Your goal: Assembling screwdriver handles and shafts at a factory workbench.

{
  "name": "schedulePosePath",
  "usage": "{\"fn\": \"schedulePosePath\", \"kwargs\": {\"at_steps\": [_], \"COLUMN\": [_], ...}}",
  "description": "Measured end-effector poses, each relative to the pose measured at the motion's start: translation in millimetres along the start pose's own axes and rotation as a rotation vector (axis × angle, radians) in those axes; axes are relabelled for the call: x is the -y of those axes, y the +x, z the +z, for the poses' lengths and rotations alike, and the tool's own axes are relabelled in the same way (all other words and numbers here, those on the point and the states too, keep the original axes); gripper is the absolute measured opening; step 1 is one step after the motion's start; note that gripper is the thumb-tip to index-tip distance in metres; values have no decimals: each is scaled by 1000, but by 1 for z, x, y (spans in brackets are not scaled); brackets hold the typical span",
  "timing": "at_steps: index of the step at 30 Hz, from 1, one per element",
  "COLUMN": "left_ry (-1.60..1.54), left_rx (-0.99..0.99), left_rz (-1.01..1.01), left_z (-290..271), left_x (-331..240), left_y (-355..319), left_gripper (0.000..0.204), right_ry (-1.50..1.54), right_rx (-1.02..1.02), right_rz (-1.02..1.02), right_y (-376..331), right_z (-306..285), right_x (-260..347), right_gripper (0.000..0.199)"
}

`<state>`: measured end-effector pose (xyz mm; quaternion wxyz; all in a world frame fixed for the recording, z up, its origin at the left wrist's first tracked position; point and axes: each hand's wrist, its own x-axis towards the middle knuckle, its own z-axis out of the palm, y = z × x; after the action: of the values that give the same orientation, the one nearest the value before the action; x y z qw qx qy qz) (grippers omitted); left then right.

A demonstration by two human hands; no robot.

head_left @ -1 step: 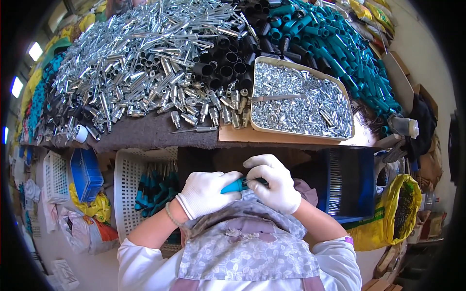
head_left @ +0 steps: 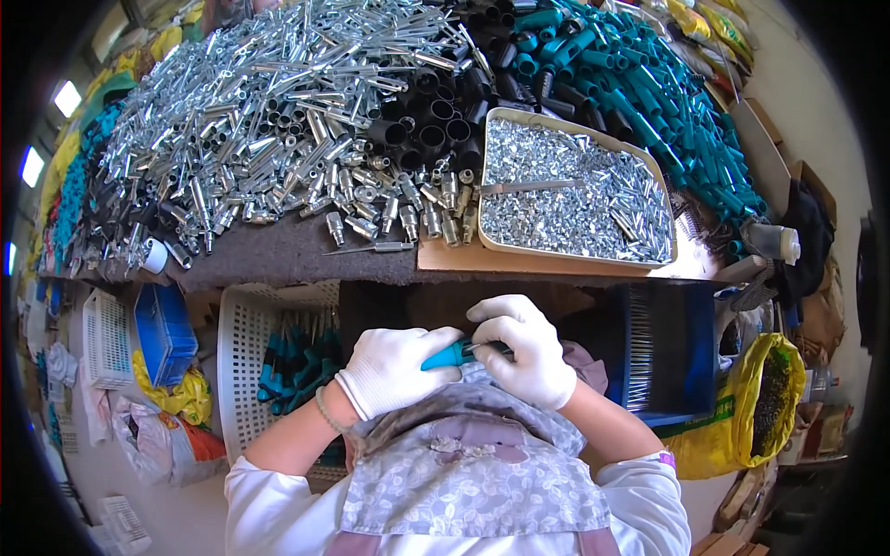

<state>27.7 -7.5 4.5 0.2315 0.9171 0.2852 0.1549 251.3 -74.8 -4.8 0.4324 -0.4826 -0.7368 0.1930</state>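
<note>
Close in front of my apron, my left hand (head_left: 399,369) in a white glove is closed round a teal tool handle (head_left: 446,356). My right hand (head_left: 524,350), gloved the same way, has its thumb and fingers closed at the handle's right end, where a thin pale line and a dark part show. Its fingers hide most of that end, so I cannot make out a separate small piece there. Left of my hands, a white perforated basket (head_left: 243,371) holds several teal-and-black handled tools (head_left: 295,361) with thin metal shafts.
On the bench ahead lie heaped metal parts (head_left: 269,102), black tubes (head_left: 432,139), teal handles (head_left: 640,107) and a tray of small metal pieces (head_left: 494,232). A blue bin (head_left: 691,352) with metal rods stands right, beside a yellow sack (head_left: 737,426). A screwdriver-like tool (head_left: 385,247) lies near the bench edge.
</note>
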Motion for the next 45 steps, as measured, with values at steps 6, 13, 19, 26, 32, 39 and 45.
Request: {"fn": "schedulePosePath", "kwargs": {"at_steps": [6, 13, 19, 26, 32, 39, 45], "left_ry": [17, 60, 106, 69, 71, -149, -540], "left_rx": [50, 19, 104, 37, 56, -159, -149], "left_rz": [-25, 53, 142, 200, 264, 308, 391], "left_z": [-6, -6, -8, -7, 3, -7, -11], "left_x": [-6, -14, -21, -19, -11, -23, -42], "left_y": [-2, -2, -5, 2, 11, 31, 32], "left_gripper": [44, 45, 41, 41, 44, 52, 51], "right_ry": [-312, -499, 23, 163, -84, 352, 182], "right_rx": [-28, 166, 686, 602, 390, 116, -524], "right_rz": [-195, -212, 424, 587, 413, 564, 238], "right_y": [8, 10, 27, 21, 17, 46, 62], "right_z": [-11, -17, -39, -41, -42, -72, -80], "right_x": [18, 35, 19, 11, 23, 13, -7], "right_gripper": [16, 16, 31, 33, 43, 20, 37]}}
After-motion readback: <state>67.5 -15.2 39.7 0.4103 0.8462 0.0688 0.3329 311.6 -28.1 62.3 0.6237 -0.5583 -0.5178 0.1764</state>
